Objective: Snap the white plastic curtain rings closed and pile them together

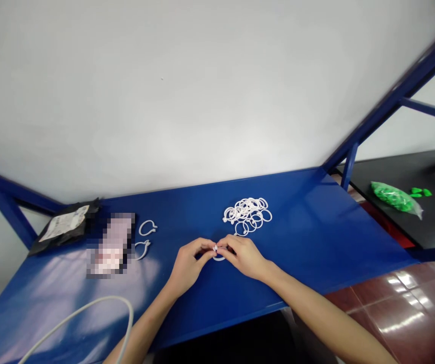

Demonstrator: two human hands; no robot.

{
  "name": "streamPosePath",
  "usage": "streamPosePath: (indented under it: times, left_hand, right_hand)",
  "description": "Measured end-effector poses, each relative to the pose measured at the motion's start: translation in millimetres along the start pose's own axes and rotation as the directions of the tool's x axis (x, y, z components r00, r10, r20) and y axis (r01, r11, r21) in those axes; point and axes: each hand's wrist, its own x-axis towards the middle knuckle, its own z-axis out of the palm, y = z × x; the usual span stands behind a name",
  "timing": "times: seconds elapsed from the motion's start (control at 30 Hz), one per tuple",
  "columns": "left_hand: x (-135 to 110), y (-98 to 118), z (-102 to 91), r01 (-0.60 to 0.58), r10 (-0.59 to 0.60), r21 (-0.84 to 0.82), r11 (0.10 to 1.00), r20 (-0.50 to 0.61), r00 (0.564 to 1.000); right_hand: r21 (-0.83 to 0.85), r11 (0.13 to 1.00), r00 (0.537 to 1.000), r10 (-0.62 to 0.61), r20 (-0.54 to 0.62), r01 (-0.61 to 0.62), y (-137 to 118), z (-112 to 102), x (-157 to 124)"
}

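Note:
My left hand [189,264] and my right hand [242,254] meet over the blue table [308,227], fingertips pinched together on one small white plastic ring [218,253]. Both hands are closed on it, and part of the ring is hidden by my fingers. Just behind my right hand lies a pile of several white rings [248,214]. To the left, two separate white rings [147,228] lie apart from the pile, one nearer me than the other.
A pixelated flat object [111,244] and a black packet with a white label [65,225] lie at the left. A white cable [88,308] curves over the near left corner. A black table at the right holds a green bag [395,197].

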Motion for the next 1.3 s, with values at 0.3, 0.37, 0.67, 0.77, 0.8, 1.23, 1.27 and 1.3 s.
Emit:
streamPosePath:
  times: [0.3,0.37,0.67,0.77,0.8,1.23,1.27,1.3]
  left_hand:
    - [-2,-1,-0.9,-0.113,0.126,0.106,0.988,-0.131,0.983]
    - [-2,1,-0.8,-0.147,0.164,0.145,0.978,-0.112,0.98]
    - [-7,-5,7.1,-0.488,0.562,0.396,0.778,-0.092,0.822]
    - [-9,-5,8.9,-0.514,0.612,0.484,0.708,-0.059,0.789]
    - [-10,-4,8.9,-0.527,0.629,0.504,0.684,-0.042,0.776]
    - [-4,4,5.1,-0.504,0.599,0.562,0.656,0.02,0.801]
    - [-3,5,3.0,-0.471,0.578,0.593,0.653,0.011,0.816]
    - [-1,5,-0.4,-0.426,0.56,0.639,0.64,-0.009,0.829]
  right_hand:
    - [0.049,0.995,0.995,-0.083,-0.047,0.085,-4,-2,-3]
    - [0.045,0.994,0.994,-0.1,-0.044,0.102,-4,-2,-3]
    - [-0.106,0.981,0.986,-0.161,0.041,0.165,-5,1,-5]
    - [-0.161,0.967,0.979,-0.187,0.083,0.199,-6,1,-6]
    - [-0.174,0.962,0.976,-0.195,0.094,0.209,-6,1,-7]
    - [-0.24,0.946,0.974,-0.228,-0.018,0.217,-1,-2,-2]
    - [-0.244,0.948,0.974,-0.221,-0.05,0.203,0,-6,-1]
    - [-0.251,0.949,0.973,-0.217,-0.083,0.19,0,-10,0]
